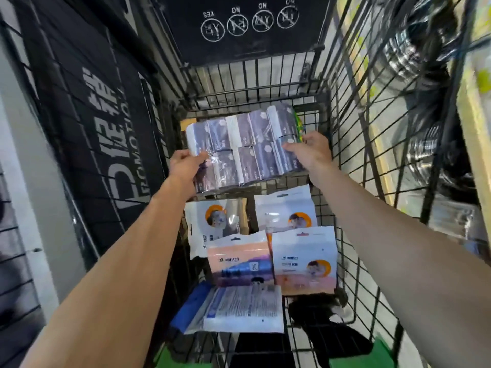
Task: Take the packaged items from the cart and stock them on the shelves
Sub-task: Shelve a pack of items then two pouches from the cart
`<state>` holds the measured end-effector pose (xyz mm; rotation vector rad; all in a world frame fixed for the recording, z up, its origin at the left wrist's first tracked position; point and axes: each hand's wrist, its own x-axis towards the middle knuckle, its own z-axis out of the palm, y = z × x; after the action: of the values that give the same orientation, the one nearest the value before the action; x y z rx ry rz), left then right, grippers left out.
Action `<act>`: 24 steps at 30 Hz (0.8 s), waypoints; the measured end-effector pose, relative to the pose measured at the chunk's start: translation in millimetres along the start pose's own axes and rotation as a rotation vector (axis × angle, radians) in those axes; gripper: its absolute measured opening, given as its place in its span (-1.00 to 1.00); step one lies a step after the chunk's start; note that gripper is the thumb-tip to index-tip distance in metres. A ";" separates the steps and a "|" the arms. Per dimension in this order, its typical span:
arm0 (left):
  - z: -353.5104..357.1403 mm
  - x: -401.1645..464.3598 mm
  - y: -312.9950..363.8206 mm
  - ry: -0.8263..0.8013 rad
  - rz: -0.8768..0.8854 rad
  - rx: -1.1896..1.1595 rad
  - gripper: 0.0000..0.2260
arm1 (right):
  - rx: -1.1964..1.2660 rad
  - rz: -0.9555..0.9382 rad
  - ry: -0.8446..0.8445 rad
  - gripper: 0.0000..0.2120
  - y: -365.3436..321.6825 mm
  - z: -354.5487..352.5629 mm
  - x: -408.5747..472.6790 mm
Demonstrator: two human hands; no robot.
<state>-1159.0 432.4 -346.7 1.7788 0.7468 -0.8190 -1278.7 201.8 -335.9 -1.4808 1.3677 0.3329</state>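
Note:
A large shrink-wrapped bundle of purple packs [245, 147] hangs over the far end of the black wire cart [342, 166]. My left hand [186, 162] grips the bundle's left edge, thumb on top. My right hand [310, 151] grips its right edge. Below the bundle, several flat white pouches with an orange circle lie in the cart, such as one pouch [304, 258] at the right. A pink and purple pouch [240, 261] and a white pouch with fine print [243, 309] lie nearer to me.
A black promotion banner [106, 134] stands along the cart's left side. Shelving with dark wrapped goods [430, 144] shows through the cart's right wall. The cart's black flap with white pictograms [249, 22] rises at the far end. Green parts [353, 359] sit at the near edge.

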 end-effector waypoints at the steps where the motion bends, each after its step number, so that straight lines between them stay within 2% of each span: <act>1: -4.0 -7.5 2.5 0.003 0.017 -0.014 -0.80 | 0.013 0.002 0.014 -0.53 -0.8 -2.9 -10.7; 4: -24.7 -40.6 17.0 -0.004 0.048 -0.075 -0.92 | 0.069 -0.005 0.017 -0.52 -8.8 -12.6 -50.4; 5: -32.3 -51.8 22.5 -0.023 0.045 -0.091 -0.93 | 0.087 -0.019 0.014 -0.47 -15.3 -15.9 -66.5; 7: -44.3 -69.8 36.9 -0.048 0.050 -0.141 -0.79 | 0.093 -0.085 0.022 -0.25 -31.8 -23.0 -96.6; 8: -47.3 -82.7 46.9 -0.047 0.072 -0.188 -0.78 | 0.099 -0.128 0.028 -0.15 -41.2 -28.9 -112.9; 10: -45.6 -129.3 73.1 -0.026 0.123 -0.259 -0.85 | 0.147 -0.243 0.072 -0.10 -58.1 -48.0 -150.3; 12: -40.6 -166.3 95.6 -0.016 0.216 -0.333 -0.77 | 0.156 -0.348 0.144 -0.21 -72.0 -69.5 -181.7; 15: -24.1 -215.5 127.1 -0.108 0.348 -0.426 -0.66 | 0.296 -0.471 0.239 -0.32 -87.0 -115.0 -223.2; 18: 9.0 -264.6 162.3 -0.250 0.478 -0.440 -0.82 | 0.445 -0.538 0.367 -0.24 -89.9 -170.5 -257.5; 20: 35.6 -288.7 181.8 -0.315 0.599 -0.390 -0.86 | 0.506 -0.531 0.468 -0.22 -87.6 -204.8 -272.2; 21: 53.5 -303.2 189.9 -0.360 0.663 -0.341 -0.87 | 0.532 -0.521 0.536 -0.27 -83.9 -225.7 -278.0; 24: 116.4 -355.1 201.7 -0.494 0.845 -0.156 -0.85 | 0.597 -0.521 0.728 -0.58 -58.5 -291.0 -289.6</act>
<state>-1227.3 218.8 13.9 1.4551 -0.2658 -0.5477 -1442.0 118.7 36.1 -1.4083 1.3715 -0.9519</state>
